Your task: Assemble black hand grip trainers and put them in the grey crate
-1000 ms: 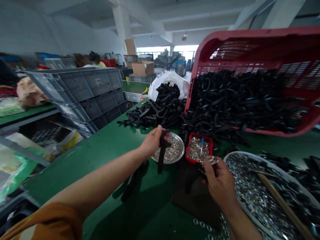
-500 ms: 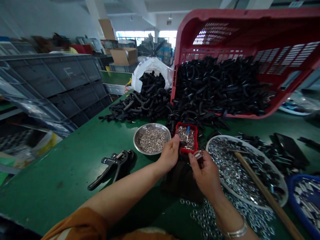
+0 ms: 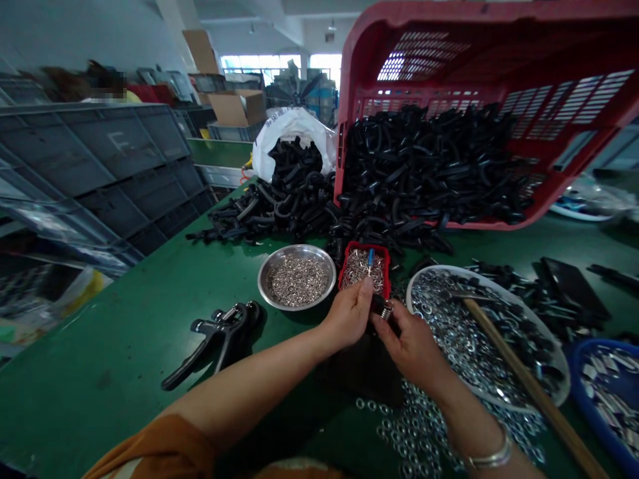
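Observation:
My left hand (image 3: pixel 349 314) is closed on a small black plastic part (image 3: pixel 379 302), most of it hidden by the fingers. Pinched in my right hand (image 3: pixel 414 340) is a metal coil spring (image 3: pixel 387 311), close against the black part; whether they touch I cannot tell. Just beyond both hands lies a red tray (image 3: pixel 387 269) of small metal pins, with a blue-handled tool (image 3: pixel 371 258) standing in it. An assembled black hand grip (image 3: pixel 224 336) with a spring rests on the table to the left.
Left of the tray stands a steel bowl (image 3: pixel 262 283) of small metal pieces. At right are a white basin (image 3: pixel 564 372) of nuts with a hammer (image 3: pixel 519 372) across it, and a blue basin (image 3: pixel 579 399). Behind, a red crate (image 3: pixel 344 133) spills black handles. Loose nuts (image 3: pixel 414 432) lie in front.
My two hands have come closer together, the right bringing the spring up to the black part at the left fingertips. The spring has turned more upright. The whole view has shifted slightly.

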The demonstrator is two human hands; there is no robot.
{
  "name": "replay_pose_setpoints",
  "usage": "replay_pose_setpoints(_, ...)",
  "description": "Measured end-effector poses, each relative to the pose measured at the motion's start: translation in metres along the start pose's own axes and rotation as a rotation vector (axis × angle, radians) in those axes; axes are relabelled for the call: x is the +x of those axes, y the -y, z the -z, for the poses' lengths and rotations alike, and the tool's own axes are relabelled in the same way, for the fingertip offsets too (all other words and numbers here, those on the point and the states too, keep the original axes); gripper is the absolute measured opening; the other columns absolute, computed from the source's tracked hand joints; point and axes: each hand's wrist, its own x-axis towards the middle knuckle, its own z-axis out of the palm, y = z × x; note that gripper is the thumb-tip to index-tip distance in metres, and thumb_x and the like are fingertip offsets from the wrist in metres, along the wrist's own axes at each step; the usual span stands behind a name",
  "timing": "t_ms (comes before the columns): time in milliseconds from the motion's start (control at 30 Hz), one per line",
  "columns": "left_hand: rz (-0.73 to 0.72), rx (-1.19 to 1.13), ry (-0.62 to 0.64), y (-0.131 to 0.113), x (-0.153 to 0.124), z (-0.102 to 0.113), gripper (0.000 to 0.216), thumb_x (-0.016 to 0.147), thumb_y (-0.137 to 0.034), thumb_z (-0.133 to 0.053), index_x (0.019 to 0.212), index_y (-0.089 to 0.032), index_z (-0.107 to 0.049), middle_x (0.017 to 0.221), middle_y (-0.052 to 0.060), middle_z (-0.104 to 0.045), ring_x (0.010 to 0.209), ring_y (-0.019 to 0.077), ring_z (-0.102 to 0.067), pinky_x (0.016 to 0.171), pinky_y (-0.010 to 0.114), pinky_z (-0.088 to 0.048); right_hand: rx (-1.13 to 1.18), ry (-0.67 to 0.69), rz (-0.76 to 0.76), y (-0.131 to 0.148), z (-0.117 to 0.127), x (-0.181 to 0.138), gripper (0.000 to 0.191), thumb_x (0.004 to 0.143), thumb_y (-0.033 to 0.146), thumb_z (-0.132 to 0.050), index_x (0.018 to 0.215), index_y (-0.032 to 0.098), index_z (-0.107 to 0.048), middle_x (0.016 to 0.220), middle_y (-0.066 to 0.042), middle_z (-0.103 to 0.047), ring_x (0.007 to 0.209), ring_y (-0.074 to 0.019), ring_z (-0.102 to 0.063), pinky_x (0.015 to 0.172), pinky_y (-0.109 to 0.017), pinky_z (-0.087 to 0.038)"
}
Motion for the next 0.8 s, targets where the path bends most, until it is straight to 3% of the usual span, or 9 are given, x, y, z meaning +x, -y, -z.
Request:
replay_pose_setpoints(133,0.026,0.063,0.064,0.005,0.000,-0.001,0.047,0.088,-0.046,-0.024,0.066,-0.015,-0.052,0.061,0.000,-0.050,0.060,0.0116,-0.045,0.058,0.023,-0.037,-0.011,0.091,-0.003,-0.005,-0.001,-0.003,0.031,0.088,0.038,-0.034,0.106,0.016,-0.048,0.088,-0.010,-0.063,0.081,-0.0220,-0.060,0.069,-0.033,-0.045)
replay_pose_setpoints(267,-0.036,0.196,0.158,-0.001,0.001,-0.001,0.044,0.089,-0.040,-0.024,0.067,-0.015,-0.053,0.063,0.001,-0.053,0.061,0.0119,-0.048,0.059,0.024,-0.038,0.089,0.164,-0.031,-0.011,-0.001,-0.005,0.034,0.088,0.037,-0.033,0.112,0.015,-0.044,0.102,-0.013,-0.060,0.095,-0.0220,-0.056,0.080,-0.037,-0.044)
replay_pose_setpoints(400,-0.093,0.319,0.265,-0.003,0.005,-0.005,0.049,0.089,-0.045,-0.018,0.080,-0.015,-0.057,0.076,0.004,-0.059,0.073,0.0152,-0.054,0.069,0.027,-0.042,0.210,0.130,-0.107,-0.015,-0.008,-0.007,0.036,0.086,0.041,-0.036,0.109,0.016,-0.049,0.108,-0.013,-0.057,0.105,-0.0214,-0.052,0.089,-0.038,-0.040)
replay_pose_setpoints(533,-0.044,0.430,0.212,0.005,0.011,-0.006,0.052,0.088,-0.050,-0.018,0.120,-0.017,-0.042,0.115,0.010,-0.052,0.106,0.0197,-0.048,0.090,0.034,-0.037,0.439,0.077,-0.460,-0.017,-0.021,-0.008,0.039,0.083,0.051,-0.037,0.103,0.019,-0.051,0.082,-0.006,-0.062,0.073,-0.0179,-0.060,0.059,-0.030,-0.049)
replay_pose_setpoints(667,0.038,0.510,0.139,0.004,0.001,0.003,0.056,0.087,-0.053,-0.013,0.120,-0.017,-0.042,0.122,0.011,-0.049,0.115,0.0212,-0.042,0.096,0.037,-0.033,0.701,0.003,-0.565,-0.019,-0.023,-0.002,0.040,0.080,0.055,-0.041,0.101,0.022,-0.049,0.065,0.003,-0.058,0.050,-0.0113,-0.052,0.040,-0.020,-0.040)
replay_pose_setpoints(733,-0.012,0.577,0.167,0.001,-0.012,0.004,0.069,0.076,-0.067,-0.030,0.121,-0.016,-0.040,0.120,0.012,-0.050,0.112,0.0254,-0.044,0.094,0.040,-0.034,0.763,-0.065,-0.587,-0.018,-0.023,0.000,0.039,0.077,0.056,-0.047,0.095,0.021,-0.050,0.065,0.003,-0.057,0.048,-0.0109,-0.052,0.038,-0.019,-0.037)
replay_pose_setpoints(800,-0.053,0.670,0.163,0.001,-0.024,0.001,0.095,0.055,-0.076,-0.048,0.126,-0.013,-0.035,0.121,0.015,-0.048,0.110,0.0310,-0.044,0.093,0.044,-0.033,0.821,-0.100,-0.641,-0.015,-0.025,-0.001,0.039,0.076,0.056,-0.048,0.094,0.022,-0.051,0.069,0.002,-0.059,0.051,-0.0123,-0.054,0.037,-0.020,-0.038)
